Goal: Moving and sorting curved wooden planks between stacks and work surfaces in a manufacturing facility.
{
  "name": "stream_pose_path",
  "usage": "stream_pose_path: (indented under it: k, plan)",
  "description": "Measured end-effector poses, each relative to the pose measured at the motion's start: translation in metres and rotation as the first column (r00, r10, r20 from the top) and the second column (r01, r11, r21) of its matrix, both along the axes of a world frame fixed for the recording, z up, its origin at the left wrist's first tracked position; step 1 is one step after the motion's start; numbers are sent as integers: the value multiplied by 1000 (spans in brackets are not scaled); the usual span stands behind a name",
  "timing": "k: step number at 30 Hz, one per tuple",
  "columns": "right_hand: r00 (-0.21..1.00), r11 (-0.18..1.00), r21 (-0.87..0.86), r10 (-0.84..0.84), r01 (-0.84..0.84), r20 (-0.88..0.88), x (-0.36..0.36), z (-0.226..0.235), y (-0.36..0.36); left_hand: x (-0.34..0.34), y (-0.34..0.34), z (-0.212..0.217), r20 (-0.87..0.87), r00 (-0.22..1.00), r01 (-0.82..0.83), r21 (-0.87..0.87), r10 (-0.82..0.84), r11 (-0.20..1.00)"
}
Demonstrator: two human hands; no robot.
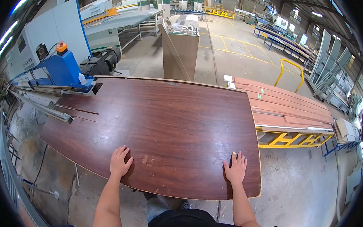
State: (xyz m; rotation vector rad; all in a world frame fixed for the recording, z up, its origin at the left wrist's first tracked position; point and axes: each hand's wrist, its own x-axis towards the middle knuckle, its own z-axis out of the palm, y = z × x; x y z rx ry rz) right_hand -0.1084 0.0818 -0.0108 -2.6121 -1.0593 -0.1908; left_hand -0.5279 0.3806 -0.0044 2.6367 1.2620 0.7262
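A broad, dark reddish-brown wood-grain tabletop (176, 125) stretches in front of me. My left hand (120, 161) lies flat on it near its front edge, left of the middle, fingers spread. Toward the front right corner, my right hand (235, 169) also rests flat with fingers apart; a pale yellowish wrap covers one fingertip. Neither hand holds anything. Between them a pale scuffed patch (148, 160) marks the surface. Narrow slots (81, 110) are cut into the tabletop's left side.
A blue machine head (65, 68) with an orange-topped button and a metal rail (42, 106) stand at the left. Behind is a brown box (180, 56) filled with scraps. Reddish boards (288, 104) lie on a yellow-framed cart (295, 140) at the right.
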Motion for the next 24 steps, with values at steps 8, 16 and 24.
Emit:
stream_pose_path:
  k: [8,16,24]
  plan:
    - [1000,1000,5,1,-1,-17,-2,2,-1,-1,-2,0,-11,1000,-10,-26,10,1000]
    - [1000,1000,7,7,-7,-1,-1,1,-1,1,-1,1,-24,1000,6,9,-6,1000]
    - [1000,1000,-18,6,-6,-1,0,1,1,0,1,3,-16,1000,20,1,-20,1000]
